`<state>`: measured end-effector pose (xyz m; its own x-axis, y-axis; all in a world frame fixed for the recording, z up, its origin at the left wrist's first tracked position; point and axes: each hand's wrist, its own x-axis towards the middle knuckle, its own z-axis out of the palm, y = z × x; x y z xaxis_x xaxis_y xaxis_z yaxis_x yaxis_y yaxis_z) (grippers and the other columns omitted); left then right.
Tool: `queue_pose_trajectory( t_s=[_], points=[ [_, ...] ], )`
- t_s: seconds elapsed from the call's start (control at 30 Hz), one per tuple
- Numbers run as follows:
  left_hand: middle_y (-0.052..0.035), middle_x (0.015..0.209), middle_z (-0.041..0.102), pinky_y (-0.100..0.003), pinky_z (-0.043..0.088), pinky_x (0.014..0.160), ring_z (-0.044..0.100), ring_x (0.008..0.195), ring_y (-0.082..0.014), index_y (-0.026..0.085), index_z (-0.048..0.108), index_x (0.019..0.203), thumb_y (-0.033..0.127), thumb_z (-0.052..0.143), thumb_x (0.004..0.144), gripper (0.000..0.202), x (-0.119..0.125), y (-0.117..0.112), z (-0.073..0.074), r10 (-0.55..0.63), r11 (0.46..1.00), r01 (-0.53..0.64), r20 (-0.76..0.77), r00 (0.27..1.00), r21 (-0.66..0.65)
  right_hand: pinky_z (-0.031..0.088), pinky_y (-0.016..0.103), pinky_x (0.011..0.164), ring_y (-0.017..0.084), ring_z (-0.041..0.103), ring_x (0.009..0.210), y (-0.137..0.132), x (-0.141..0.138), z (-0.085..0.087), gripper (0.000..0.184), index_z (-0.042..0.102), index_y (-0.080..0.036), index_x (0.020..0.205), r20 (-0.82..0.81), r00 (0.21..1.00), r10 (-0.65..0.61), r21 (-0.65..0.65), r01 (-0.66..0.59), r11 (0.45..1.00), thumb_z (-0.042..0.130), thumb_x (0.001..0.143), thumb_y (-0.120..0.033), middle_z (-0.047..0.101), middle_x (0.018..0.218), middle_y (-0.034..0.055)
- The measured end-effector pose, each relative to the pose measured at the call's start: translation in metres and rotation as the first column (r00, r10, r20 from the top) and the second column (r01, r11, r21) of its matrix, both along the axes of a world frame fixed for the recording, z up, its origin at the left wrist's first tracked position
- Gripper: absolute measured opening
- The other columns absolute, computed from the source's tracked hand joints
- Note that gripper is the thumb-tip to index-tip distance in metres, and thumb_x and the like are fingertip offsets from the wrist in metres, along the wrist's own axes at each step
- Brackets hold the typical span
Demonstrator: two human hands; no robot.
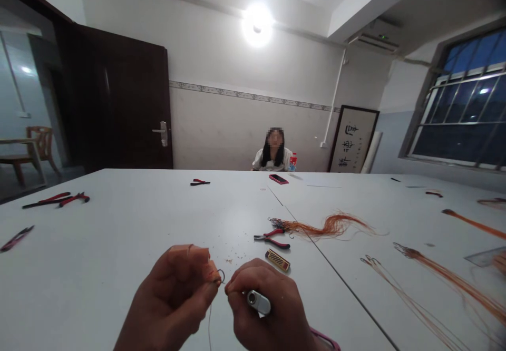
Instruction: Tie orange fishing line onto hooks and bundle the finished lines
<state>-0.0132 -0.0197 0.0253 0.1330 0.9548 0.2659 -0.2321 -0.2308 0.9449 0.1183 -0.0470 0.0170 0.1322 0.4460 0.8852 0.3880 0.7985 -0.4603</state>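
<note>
Table surface spread white before the person, carrying orange cord strands, red-handled pliers and, just above the right hand, a striped gold-and-black case, while a seam between table sections ran to that hand's right. Both hands were raised close together over the table: the left hand pinched its fingertips shut on a small metal ring, a thin cord hanging below, and the right hand curled tightly round a silver cylinder.

Shiny metal lighter, matt tabletop
</note>
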Motion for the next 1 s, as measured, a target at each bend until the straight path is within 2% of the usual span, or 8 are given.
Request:
queue_pose_trajectory(
  t_s=[0.1,0.2,0.27,0.33,0.47,0.7,0.87,1.0],
  points=[
    [0.0045,0.067,0.063,-0.012,0.038,0.038,0.047,0.048,-0.0068,0.027,0.059,0.086,0.027,0.076,0.065,0.027,-0.006,0.008,-0.003,-0.031,0.999,0.031,0.018,0.999,-0.008,0.035,0.019,0.043,0.008,0.039,0.045,0.001,0.004,-0.004,0.012,0.051,-0.018,0.065,-0.066,0.997,0.032,-0.304,-0.050,0.951,0.053,0.077,-0.018,0.044,0.051,-0.0052],
    [0.0049,0.068,0.064,-0.012,0.039,0.039,0.047,0.048,-0.0061,0.027,0.058,0.090,0.025,0.074,0.068,0.028,-0.008,0.014,-0.006,-0.051,0.999,0.051,0.034,0.998,-0.013,0.028,0.019,0.043,0.008,0.031,0.047,0.004,0.008,-0.006,0.016,0.046,-0.019,0.073,-0.246,0.961,0.128,-0.577,-0.252,0.777,0.046,0.086,-0.028,0.040,0.056,-0.0065],
    [0.0053,0.068,0.063,-0.012,0.038,0.039,0.046,0.047,-0.0057,0.027,0.057,0.091,0.025,0.074,0.068,0.028,-0.008,0.016,-0.006,-0.056,0.998,0.057,0.034,0.998,-0.023,0.031,0.019,0.046,0.008,0.035,0.050,0.006,0.010,-0.007,0.013,0.046,-0.018,0.075,-0.353,0.923,0.154,-0.625,-0.355,0.695,0.043,0.086,-0.025,0.046,0.062,-0.0045],
    [0.0053,0.068,0.064,-0.012,0.038,0.040,0.046,0.047,-0.0057,0.026,0.057,0.091,0.025,0.074,0.069,0.028,-0.009,0.017,-0.007,-0.047,0.998,0.048,0.035,0.998,-0.030,0.038,0.021,0.054,0.009,0.044,0.058,0.008,0.011,-0.009,0.012,0.051,-0.017,0.084,-0.401,0.896,0.191,-0.608,-0.417,0.676,0.045,0.087,-0.027,0.053,0.072,-0.0008],
    [0.0047,0.068,0.064,-0.013,0.039,0.039,0.046,0.047,-0.0062,0.027,0.056,0.093,0.028,0.074,0.069,0.029,-0.010,0.019,-0.009,-0.045,0.999,0.045,0.017,0.999,-0.010,0.039,0.024,0.059,0.010,0.045,0.060,0.011,0.012,-0.014,0.034,0.050,-0.019,0.112,-0.380,0.877,0.295,-0.564,-0.472,0.677,0.044,0.090,-0.045,0.052,0.072,-0.0012],
    [0.0038,0.066,0.064,-0.011,0.039,0.038,0.047,0.049,-0.0071,0.027,0.059,0.088,0.031,0.077,0.062,0.031,-0.002,0.012,-0.005,0.050,0.997,-0.049,0.017,0.999,-0.063,0.026,0.019,0.044,0.007,0.029,0.048,0.007,0.008,-0.011,0.010,0.053,-0.018,0.088,-0.370,0.902,0.223,-0.595,-0.414,0.689,0.056,0.080,-0.023,0.035,0.055,-0.0092],
    [0.0030,0.069,0.064,-0.013,0.039,0.037,0.056,0.055,-0.0113,0.028,0.060,0.083,0.030,0.078,0.058,0.031,0.003,0.010,-0.010,0.060,0.996,-0.061,-0.016,0.998,-0.066,0.030,0.018,0.037,0.005,0.035,0.042,0.005,0.002,-0.010,0.023,0.056,-0.018,0.085,-0.419,0.867,0.271,-0.443,-0.456,0.772,0.066,0.063,-0.018,0.057,0.070,-0.0018],
    [0.0041,0.069,0.063,-0.012,0.038,0.036,0.059,0.061,-0.0130,0.030,0.061,0.080,0.024,0.078,0.057,0.030,0.001,0.011,-0.015,0.020,1.000,-0.019,-0.048,0.999,0.011,0.035,0.018,0.038,0.005,0.038,0.041,0.006,-0.002,-0.009,0.015,0.062,-0.017,0.078,-0.358,0.904,0.233,-0.360,-0.364,0.859,0.065,0.064,-0.013,0.061,0.066,-0.0004]
  ],
)
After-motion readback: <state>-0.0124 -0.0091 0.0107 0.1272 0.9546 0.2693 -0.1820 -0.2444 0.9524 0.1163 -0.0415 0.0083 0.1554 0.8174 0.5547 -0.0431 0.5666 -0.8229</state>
